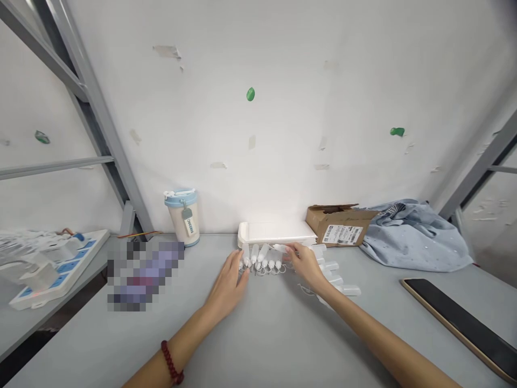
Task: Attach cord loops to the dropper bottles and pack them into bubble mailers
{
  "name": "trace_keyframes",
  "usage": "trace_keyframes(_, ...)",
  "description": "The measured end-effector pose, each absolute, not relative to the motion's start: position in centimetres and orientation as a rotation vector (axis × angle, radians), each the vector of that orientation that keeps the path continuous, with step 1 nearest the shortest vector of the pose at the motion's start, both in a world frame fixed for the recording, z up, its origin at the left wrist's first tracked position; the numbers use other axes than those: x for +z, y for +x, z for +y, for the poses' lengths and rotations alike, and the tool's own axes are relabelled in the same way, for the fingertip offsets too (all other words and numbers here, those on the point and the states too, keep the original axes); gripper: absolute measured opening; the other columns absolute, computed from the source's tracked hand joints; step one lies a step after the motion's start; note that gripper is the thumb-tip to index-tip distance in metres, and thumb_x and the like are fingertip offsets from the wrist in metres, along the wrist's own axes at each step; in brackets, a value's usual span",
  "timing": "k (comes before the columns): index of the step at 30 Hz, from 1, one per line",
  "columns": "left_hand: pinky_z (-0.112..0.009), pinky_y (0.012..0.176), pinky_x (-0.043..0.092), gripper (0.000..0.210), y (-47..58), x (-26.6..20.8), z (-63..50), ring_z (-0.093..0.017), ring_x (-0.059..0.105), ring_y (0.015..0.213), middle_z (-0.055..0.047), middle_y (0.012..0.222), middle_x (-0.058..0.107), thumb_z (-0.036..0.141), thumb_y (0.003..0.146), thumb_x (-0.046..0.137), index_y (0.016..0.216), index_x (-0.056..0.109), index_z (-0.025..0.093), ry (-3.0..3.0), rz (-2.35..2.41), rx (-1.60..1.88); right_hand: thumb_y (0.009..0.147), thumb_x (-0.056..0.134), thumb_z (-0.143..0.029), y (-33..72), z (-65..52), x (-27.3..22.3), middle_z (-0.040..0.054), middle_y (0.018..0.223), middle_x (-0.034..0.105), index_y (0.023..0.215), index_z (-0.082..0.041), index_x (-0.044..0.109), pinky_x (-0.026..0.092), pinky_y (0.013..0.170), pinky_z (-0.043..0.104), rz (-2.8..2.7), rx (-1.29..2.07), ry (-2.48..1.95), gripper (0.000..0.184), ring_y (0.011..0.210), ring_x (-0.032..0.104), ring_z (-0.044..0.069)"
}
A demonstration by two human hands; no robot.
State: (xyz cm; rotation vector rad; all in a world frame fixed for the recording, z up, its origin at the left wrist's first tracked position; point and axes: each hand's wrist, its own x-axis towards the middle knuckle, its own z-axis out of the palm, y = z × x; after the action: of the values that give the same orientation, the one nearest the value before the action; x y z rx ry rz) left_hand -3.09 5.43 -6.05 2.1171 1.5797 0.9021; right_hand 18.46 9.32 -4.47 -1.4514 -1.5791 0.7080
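Small translucent plastic squeeze bottles (pixel 263 252) with looped cap straps lie in a row, caps towards me. My left hand (pixel 226 284) rests at the row's left end, thumb and fingers apart around the end bottles; whether it presses on them I cannot tell. In the fingertips of my right hand (pixel 306 265) is another squeeze bottle (pixel 279 248), lying sideways above the row's right end. Several more bottles (pixel 350 290) lie beyond my right wrist, partly hidden by it. Directly behind the row is a long white box (pixel 278 231).
A cream tumbler with a blue lid (pixel 183 218) stands back left. A blurred purple item (pixel 149 275) and a power strip (pixel 64 272) lie further left. Back right are an opened cardboard box (pixel 343 226) and blue cloth (pixel 416 237). A phone (pixel 460 323) lies at right.
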Motion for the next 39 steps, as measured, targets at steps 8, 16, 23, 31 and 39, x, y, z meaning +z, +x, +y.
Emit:
trace_keyframes(8,-0.045,0.105,0.031,0.050,-2.8,-6.5,5.2,-0.027,0.031,0.131,-0.016,0.143,0.031,0.029,0.087,0.038,0.134,0.034,0.015,2.139,1.589,0.866,0.086,0.039,-0.025,18.4,9.6,-4.4,0.0095,0.094,0.067,0.089,-0.015,0.058,0.048,0.051,0.026,-1.571,0.762,-1.420,0.022,0.075,0.068,0.023)
trace_keyframes(16,-0.046,0.101,0.037,0.047,-3.1,-6.4,5.3,-0.028,0.036,0.128,-0.015,0.141,0.034,0.028,0.087,0.039,0.132,0.036,0.017,2.157,1.603,0.920,0.084,0.040,-0.026,19.1,9.4,-3.7,0.0090,0.093,0.068,0.092,-0.016,0.059,0.048,0.059,0.030,-1.589,0.759,-1.409,0.023,0.079,0.067,0.024)
trace_keyframes(23,-0.041,0.095,0.043,0.039,-1.3,-4.9,2.2,-0.023,0.047,0.117,-0.012,0.125,0.049,0.024,0.089,0.036,0.127,0.039,0.020,2.275,1.426,1.042,0.085,0.043,-0.043,20.6,4.4,-3.5,0.0060,0.084,0.071,0.102,-0.017,0.058,0.043,0.058,0.029,-1.650,0.963,-1.327,0.034,0.082,0.065,0.024)
trace_keyframes(31,-0.032,0.072,0.051,0.035,-0.3,-4.6,0.7,-0.017,0.058,0.079,-0.006,0.097,0.059,0.029,0.090,0.036,0.123,0.044,0.020,2.097,1.444,1.004,0.088,0.041,-0.044,20.0,2.0,-2.5,0.0013,0.068,0.067,0.097,-0.018,0.058,0.042,0.070,0.030,-1.659,1.076,-1.220,0.032,0.075,0.061,0.019)
trace_keyframes(39,-0.027,0.063,0.049,0.025,-0.5,-3.9,0.5,-0.015,0.058,0.070,-0.003,0.083,0.062,0.033,0.088,0.041,0.098,0.060,0.020,1.858,1.415,1.004,0.087,0.044,-0.043,20.1,1.1,-2.8,0.0010,0.072,0.065,0.102,-0.021,0.057,0.039,0.058,0.027,-1.725,0.928,-1.266,0.030,0.072,0.058,0.019)
